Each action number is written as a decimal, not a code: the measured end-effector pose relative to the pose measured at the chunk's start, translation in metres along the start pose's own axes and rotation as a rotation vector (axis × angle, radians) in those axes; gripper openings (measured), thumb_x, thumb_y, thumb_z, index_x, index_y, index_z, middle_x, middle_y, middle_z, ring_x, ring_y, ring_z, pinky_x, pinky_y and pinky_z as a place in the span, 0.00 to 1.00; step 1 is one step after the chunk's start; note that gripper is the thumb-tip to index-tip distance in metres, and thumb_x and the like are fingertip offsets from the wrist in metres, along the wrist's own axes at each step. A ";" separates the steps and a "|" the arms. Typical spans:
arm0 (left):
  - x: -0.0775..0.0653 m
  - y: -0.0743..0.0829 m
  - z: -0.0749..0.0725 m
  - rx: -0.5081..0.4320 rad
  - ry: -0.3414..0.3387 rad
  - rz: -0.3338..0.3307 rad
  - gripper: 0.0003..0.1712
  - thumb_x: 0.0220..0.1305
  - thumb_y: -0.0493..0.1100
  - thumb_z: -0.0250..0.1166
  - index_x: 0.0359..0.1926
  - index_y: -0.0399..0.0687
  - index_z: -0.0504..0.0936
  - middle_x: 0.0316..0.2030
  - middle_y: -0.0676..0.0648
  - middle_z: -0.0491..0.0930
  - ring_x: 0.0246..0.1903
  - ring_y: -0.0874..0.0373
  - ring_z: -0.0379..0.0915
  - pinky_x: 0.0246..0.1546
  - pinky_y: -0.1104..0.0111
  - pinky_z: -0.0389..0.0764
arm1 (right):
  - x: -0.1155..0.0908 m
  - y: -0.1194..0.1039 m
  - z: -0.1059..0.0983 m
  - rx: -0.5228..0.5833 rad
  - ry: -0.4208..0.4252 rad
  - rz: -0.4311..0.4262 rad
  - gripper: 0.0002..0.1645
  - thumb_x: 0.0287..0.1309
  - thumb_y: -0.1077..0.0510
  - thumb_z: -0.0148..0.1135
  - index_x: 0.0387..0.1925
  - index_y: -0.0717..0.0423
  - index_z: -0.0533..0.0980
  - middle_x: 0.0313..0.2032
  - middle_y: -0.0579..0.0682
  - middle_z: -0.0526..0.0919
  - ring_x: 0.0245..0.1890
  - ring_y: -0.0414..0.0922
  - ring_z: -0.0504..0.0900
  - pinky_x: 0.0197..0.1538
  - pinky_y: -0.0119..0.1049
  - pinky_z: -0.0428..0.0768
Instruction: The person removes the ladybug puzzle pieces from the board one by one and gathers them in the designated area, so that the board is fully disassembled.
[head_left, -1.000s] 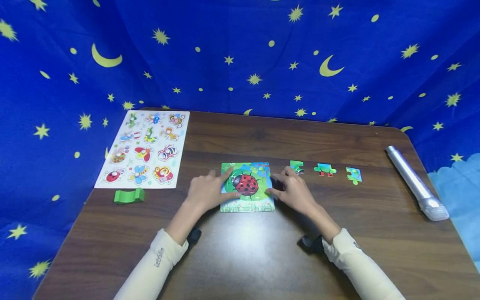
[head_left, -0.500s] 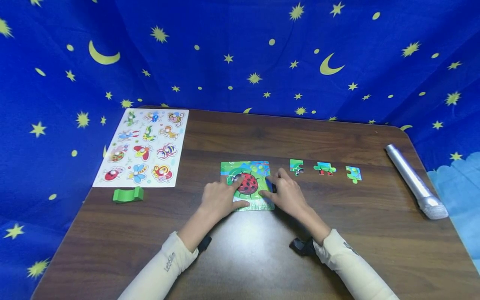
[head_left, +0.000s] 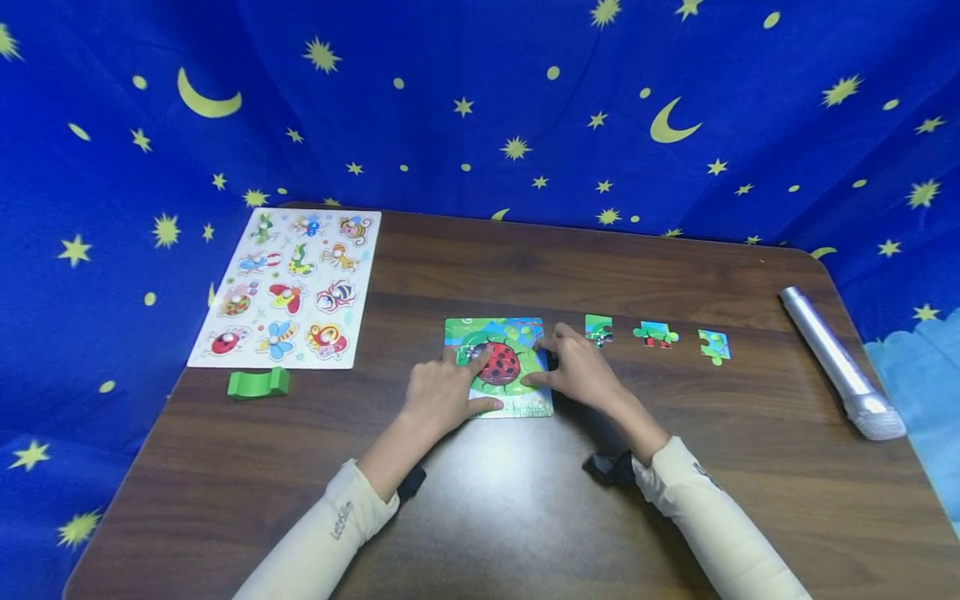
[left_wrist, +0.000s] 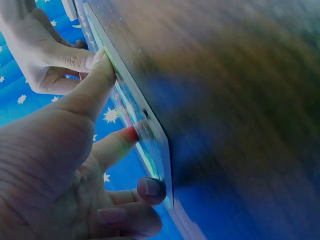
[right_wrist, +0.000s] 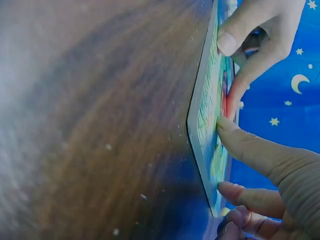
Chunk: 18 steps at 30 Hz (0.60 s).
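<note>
A square ladybug puzzle [head_left: 504, 368] lies on the brown wooden tabletop [head_left: 465, 267], in the middle of the head view, with both of a person's hands on it.

The left hand [head_left: 435, 398] reaches over the puzzle's left half. Its grip is wide: the index finger stretches onto the red ladybug, and the thumb lies lower down, over the pale strip along the near edge. The left wrist view shows the other fingers loosely bent beside the puzzle's edge.

The right hand [head_left: 583, 367] is at the opposite side. Its grip is also parted, with the thumb tip on the puzzle's face and the index fingertip near the right edge. The right wrist view shows a gap between these two, and the puzzle's grey side close against the tabletop.

Three loose pieces lie in a row to the right of the puzzle: a green piece [head_left: 598, 325] near the right hand, a blue piece with red shapes [head_left: 656, 335], and a blue-and-green piece [head_left: 715, 343] farthest out.

At the far left lies a white board [head_left: 201, 357] of insect pictures, with a curved green block [head_left: 258, 384] just below it. A silver microphone [head_left: 834, 361] lies slanted near the right edge of the tabletop. Behind hangs a blue curtain [head_left: 450, 50] printed with yellow stars and moons.
</note>
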<state>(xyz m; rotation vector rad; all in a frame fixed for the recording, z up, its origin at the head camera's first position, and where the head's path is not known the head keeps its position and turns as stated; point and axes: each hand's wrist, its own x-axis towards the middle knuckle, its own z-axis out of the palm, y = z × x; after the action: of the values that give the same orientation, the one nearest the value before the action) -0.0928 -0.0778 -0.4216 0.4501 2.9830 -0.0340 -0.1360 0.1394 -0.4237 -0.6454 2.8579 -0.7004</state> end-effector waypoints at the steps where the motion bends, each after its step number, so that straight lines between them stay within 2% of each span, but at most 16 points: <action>1: 0.000 0.000 0.000 -0.003 -0.002 0.000 0.49 0.51 0.81 0.57 0.72 0.68 0.68 0.59 0.34 0.77 0.15 0.55 0.69 0.17 0.65 0.68 | 0.002 0.001 0.000 0.009 -0.006 0.000 0.39 0.44 0.46 0.80 0.54 0.67 0.80 0.32 0.52 0.71 0.25 0.42 0.65 0.28 0.33 0.65; 11: 0.003 0.001 0.001 -0.010 -0.038 -0.009 0.49 0.52 0.82 0.56 0.72 0.69 0.66 0.63 0.32 0.73 0.12 0.59 0.59 0.15 0.67 0.60 | 0.006 0.004 -0.001 0.028 -0.013 -0.017 0.30 0.42 0.48 0.82 0.44 0.62 0.85 0.32 0.51 0.72 0.27 0.43 0.67 0.29 0.34 0.68; 14: 0.002 0.001 0.000 -0.020 -0.056 -0.016 0.50 0.52 0.82 0.57 0.73 0.70 0.65 0.64 0.31 0.72 0.12 0.59 0.58 0.15 0.68 0.59 | 0.004 0.001 0.000 -0.003 0.020 -0.034 0.28 0.42 0.48 0.82 0.41 0.62 0.85 0.31 0.50 0.72 0.26 0.42 0.68 0.28 0.33 0.68; 18: 0.003 0.000 -0.001 -0.027 -0.063 -0.014 0.50 0.51 0.82 0.57 0.73 0.69 0.65 0.64 0.30 0.72 0.13 0.57 0.62 0.16 0.67 0.61 | -0.002 -0.005 0.002 -0.074 0.079 -0.052 0.30 0.42 0.46 0.81 0.43 0.62 0.84 0.32 0.51 0.72 0.23 0.41 0.68 0.26 0.32 0.69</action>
<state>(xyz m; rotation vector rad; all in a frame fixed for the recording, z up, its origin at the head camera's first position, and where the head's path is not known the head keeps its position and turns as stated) -0.0956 -0.0768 -0.4213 0.4168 2.9213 -0.0092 -0.1320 0.1350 -0.4233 -0.7203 2.9623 -0.6438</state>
